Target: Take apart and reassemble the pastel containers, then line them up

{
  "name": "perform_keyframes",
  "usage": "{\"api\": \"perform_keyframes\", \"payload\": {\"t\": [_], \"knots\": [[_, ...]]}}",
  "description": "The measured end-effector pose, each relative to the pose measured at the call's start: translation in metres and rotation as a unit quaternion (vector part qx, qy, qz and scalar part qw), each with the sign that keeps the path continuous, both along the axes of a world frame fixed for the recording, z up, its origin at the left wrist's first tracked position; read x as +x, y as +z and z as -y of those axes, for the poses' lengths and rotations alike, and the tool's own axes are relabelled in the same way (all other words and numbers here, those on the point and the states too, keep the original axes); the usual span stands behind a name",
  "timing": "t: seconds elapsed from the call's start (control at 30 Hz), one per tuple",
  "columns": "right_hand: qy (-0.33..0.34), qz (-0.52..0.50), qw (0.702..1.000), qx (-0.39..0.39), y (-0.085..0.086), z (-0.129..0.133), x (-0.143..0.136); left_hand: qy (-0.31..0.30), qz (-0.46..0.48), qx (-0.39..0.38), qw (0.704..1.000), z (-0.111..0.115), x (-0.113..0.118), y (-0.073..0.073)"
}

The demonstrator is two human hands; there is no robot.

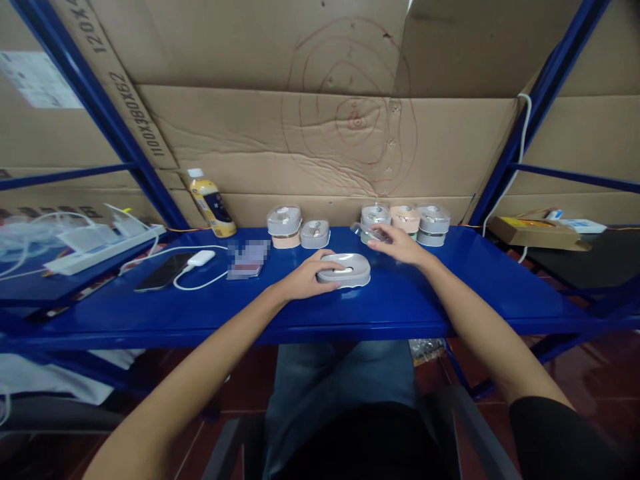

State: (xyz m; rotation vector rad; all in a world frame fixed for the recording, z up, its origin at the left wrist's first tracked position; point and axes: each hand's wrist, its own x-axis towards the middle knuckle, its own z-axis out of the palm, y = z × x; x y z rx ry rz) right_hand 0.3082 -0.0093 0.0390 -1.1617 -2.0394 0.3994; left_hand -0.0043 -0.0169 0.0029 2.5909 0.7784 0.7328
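My left hand (309, 275) is closed around the left end of a grey oval box (357, 268) with a shiny top and a small dark slot in it. The box rests on the blue table near its front edge. Up and to the right, my right hand (397, 245) pinches a clear plastic piece (364, 231), perhaps a lid; its full shape is hard to make out. Just behind that hand stand stacked small boxes with clear lids, among them a grey box (376, 214), a peach box (404, 215) and another grey box (434, 217).
Left of centre stand a stacked pair of boxes (284, 223) and a single grey box (315, 233). A yellow bottle (214, 205), a phone (165, 272), a white charger (201, 259) and a power strip (107, 248) are at the left. Cardboard (225, 127) backs the blue table (390, 307).
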Motion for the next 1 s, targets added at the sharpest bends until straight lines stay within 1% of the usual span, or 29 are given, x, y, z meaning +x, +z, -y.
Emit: {"api": "perform_keyframes", "payload": {"t": [0.07,0.17,0.23,0.37,0.47,0.53,0.6,0.7,0.8,0.87,0.93,1.0], "knots": [[-0.031,-0.006,0.999,0.016,0.0,-0.002,0.004,0.018,-0.007,0.003,1.0,0.0,0.001,0.0],[-0.039,-0.001,0.999,0.022,0.0,-0.003,0.004,0.049,0.009,0.017,0.999,-0.003,-0.001,0.001],[-0.041,0.012,0.999,0.013,-0.001,-0.003,0.003,0.085,0.027,0.032,0.996,-0.009,-0.006,0.001],[-0.055,0.047,0.997,-0.029,-0.004,-0.006,0.007,0.187,0.034,0.043,0.981,-0.027,-0.019,-0.003],[-0.046,0.055,0.997,-0.032,-0.008,-0.01,0.011,0.215,0.014,0.027,0.976,-0.035,-0.026,-0.008],[-0.04,0.055,0.997,-0.023,-0.009,-0.011,0.011,0.213,0.01,0.02,0.977,-0.034,-0.026,-0.009],[-0.04,0.055,0.997,-0.021,-0.009,-0.01,0.011,0.192,0.027,0.027,0.981,-0.029,-0.024,-0.006],[-0.045,0.051,0.998,-0.016,-0.007,-0.008,0.009,0.115,0.052,0.044,0.991,-0.015,-0.017,0.002],[-0.051,0.047,0.998,-0.005,-0.006,-0.007,0.008,0.047,0.035,0.032,0.998,-0.002,-0.009,0.005],[-0.053,0.049,0.997,-0.006,-0.006,-0.007,0.008,0.033,0.017,0.026,0.999,0.003,-0.005,0.003],[-0.048,0.056,0.997,-0.012,-0.005,-0.005,0.007,0.033,0.011,0.026,0.999,0.004,-0.003,0.0],[-0.031,0.063,0.998,-0.008,-0.004,-0.002,0.003,0.033,0.013,0.025,0.999,0.003,0.0,-0.003]]}}
